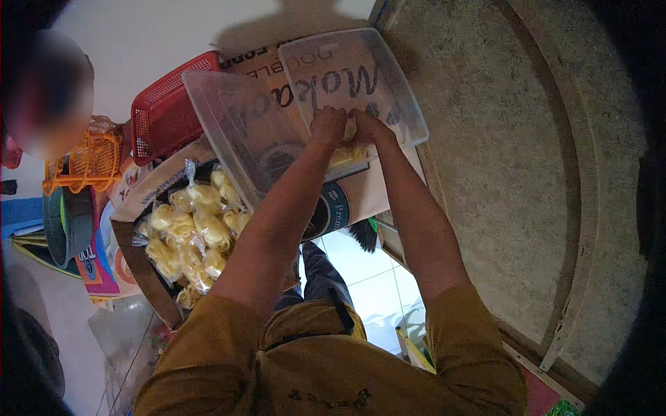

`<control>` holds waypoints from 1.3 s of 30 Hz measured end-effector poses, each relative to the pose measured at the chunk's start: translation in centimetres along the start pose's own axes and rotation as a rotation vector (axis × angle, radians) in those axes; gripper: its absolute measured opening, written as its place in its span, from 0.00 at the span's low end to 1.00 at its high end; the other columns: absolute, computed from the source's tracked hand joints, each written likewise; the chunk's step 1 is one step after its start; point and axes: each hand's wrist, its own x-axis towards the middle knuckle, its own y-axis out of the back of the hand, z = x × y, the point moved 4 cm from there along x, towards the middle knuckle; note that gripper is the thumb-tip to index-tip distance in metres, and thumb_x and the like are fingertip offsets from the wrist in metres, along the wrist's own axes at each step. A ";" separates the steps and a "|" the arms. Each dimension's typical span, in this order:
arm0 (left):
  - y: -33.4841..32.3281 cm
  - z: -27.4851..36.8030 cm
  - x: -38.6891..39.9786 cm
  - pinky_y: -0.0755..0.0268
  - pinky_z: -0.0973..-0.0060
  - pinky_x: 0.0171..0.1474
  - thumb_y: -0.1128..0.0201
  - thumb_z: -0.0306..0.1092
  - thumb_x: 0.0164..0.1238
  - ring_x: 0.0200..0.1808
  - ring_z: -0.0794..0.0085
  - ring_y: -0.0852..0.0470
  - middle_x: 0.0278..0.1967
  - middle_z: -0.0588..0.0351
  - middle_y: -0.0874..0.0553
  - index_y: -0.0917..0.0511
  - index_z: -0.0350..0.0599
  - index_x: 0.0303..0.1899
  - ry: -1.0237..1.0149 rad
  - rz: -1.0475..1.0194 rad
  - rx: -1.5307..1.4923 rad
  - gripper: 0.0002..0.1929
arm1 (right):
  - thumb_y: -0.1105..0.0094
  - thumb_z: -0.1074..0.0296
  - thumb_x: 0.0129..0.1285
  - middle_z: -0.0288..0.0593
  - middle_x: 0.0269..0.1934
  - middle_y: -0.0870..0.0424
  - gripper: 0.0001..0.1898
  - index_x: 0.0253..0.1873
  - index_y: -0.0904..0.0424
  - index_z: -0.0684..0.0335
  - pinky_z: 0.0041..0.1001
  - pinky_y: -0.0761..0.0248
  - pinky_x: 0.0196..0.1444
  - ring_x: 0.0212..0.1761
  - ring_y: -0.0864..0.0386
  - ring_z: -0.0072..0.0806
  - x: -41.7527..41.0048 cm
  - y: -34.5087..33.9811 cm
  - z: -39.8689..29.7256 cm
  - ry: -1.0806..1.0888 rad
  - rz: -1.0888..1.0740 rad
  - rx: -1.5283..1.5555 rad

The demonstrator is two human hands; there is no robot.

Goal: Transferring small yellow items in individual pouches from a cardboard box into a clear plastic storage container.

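My left hand (329, 125) and my right hand (370, 127) meet over a clear plastic container (400, 112), fingers curled. Between them they hold a small pale yellow item (350, 130), partly hidden by the fingers; whether it is bagged cannot be made out. Just below the hands, more pale yellow pieces (347, 156) show in the container. A second translucent plastic piece, a lid or tray (218, 112), lies on the left and overlaps it. Both rest on a cardboard carton (364, 200) that bears large printing. To the left, an open cardboard box (127, 242) holds several knotted clear bags of yellow snacks (208, 229).
A red plastic basket (169, 112) stands behind the open box, with an orange basket (96, 161) farther left. Near the left edge is another person (49, 93). A large brown panel (494, 182) rises on the right. Dark broom bristles (363, 236) show above the tiled floor (369, 281).
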 end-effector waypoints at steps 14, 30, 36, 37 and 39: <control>1.4 0.9 -0.7 0.15 0.57 0.54 0.21 0.27 0.52 0.59 0.43 0.19 0.56 0.43 0.19 0.21 0.42 0.58 0.046 0.101 0.020 0.29 | 0.14 0.55 0.41 0.55 0.73 0.29 0.53 0.75 0.33 0.57 0.42 0.30 0.72 0.71 0.26 0.51 -2.6 1.5 -3.1 0.038 0.222 -0.136; 22.0 0.7 -28.0 0.24 0.54 0.60 0.25 0.28 0.56 0.58 0.45 0.18 0.53 0.42 0.16 0.20 0.42 0.59 0.009 0.663 -0.451 0.26 | 0.23 0.60 0.58 0.56 0.60 0.20 0.31 0.64 0.23 0.64 0.44 0.27 0.65 0.64 0.21 0.47 -26.5 2.4 -17.1 0.286 0.763 0.214; 25.1 -4.8 -43.3 0.22 0.58 0.54 0.25 0.25 0.54 0.51 0.46 0.16 0.50 0.44 0.18 0.20 0.40 0.56 0.080 0.858 -0.322 0.25 | 0.24 0.61 0.58 0.54 0.58 0.19 0.30 0.63 0.23 0.64 0.43 0.28 0.65 0.63 0.21 0.45 -33.9 -3.7 -28.1 0.597 0.712 0.205; 25.2 -5.5 -45.6 0.22 0.58 0.54 0.25 0.25 0.54 0.51 0.46 0.16 0.50 0.44 0.18 0.20 0.40 0.56 0.108 0.873 -0.317 0.25 | 0.24 0.61 0.58 0.53 0.58 0.19 0.29 0.63 0.22 0.63 0.43 0.28 0.65 0.63 0.21 0.46 -34.7 -4.7 -30.0 0.669 0.686 0.190; 25.2 -6.7 -50.3 0.21 0.59 0.54 0.24 0.25 0.52 0.50 0.46 0.16 0.49 0.44 0.16 0.19 0.41 0.55 0.194 0.925 -0.293 0.25 | 0.24 0.62 0.57 0.53 0.57 0.19 0.30 0.63 0.23 0.64 0.43 0.28 0.65 0.62 0.21 0.46 -36.2 -6.5 -33.8 0.735 0.604 0.176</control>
